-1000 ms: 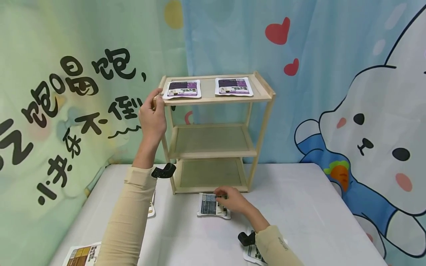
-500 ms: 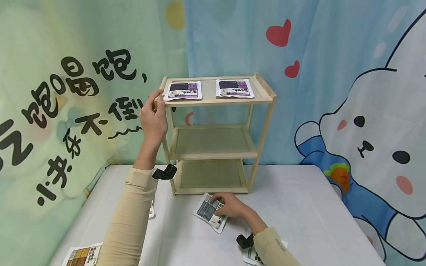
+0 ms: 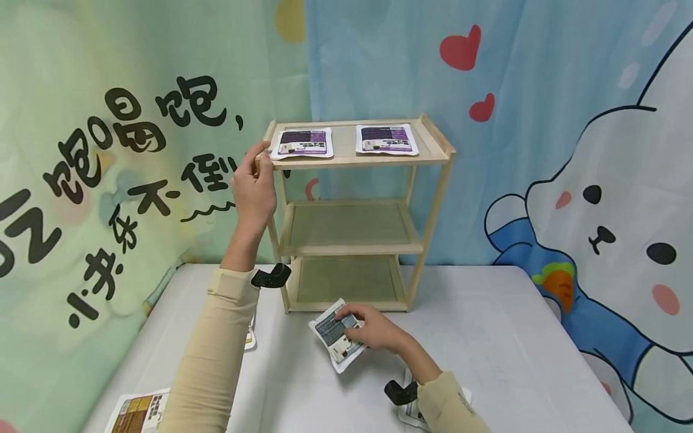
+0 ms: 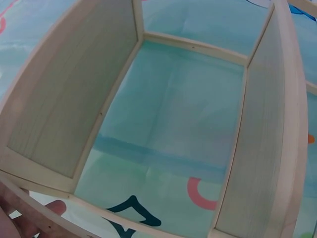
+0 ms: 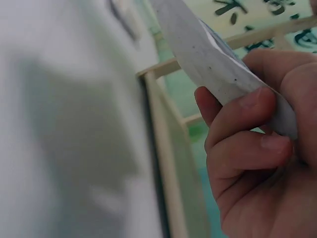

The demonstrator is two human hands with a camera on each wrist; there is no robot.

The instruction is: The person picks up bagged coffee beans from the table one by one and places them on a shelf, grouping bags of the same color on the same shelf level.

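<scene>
A three-tier wooden shelf (image 3: pixel 352 249) stands toward the back of the white table. My left hand (image 3: pixel 254 192) holds its upper left corner, fingers curled about the side frame; in the left wrist view, fingertips (image 4: pixel 55 207) show behind the wood. In front of the bottom tier, my right hand (image 3: pixel 376 328) pinches a white flat packet (image 3: pixel 325 331) with a dark grey label, tilted and raised off the table. From the right wrist, the packet's plain underside (image 5: pixel 198 59) lies against the curled fingers. Two purple-labelled packets, one left (image 3: pixel 303 144) and one right (image 3: pixel 387 139), lie on the top tier.
A brown-labelled packet (image 3: pixel 138 412) lies at the table's front left, partly behind the left sleeve. Another packet (image 3: pixel 250 340) peeks out beside the left forearm. One more packet (image 3: pixel 412 415) is mostly covered by the right sleeve. Printed curtains (image 3: pixel 373 72) hang behind the table.
The grey-labelled packet lay flat on the table; my right hand has since gripped it, turned it and lifted it slightly to the left. The left hand keeps its hold on the shelf.
</scene>
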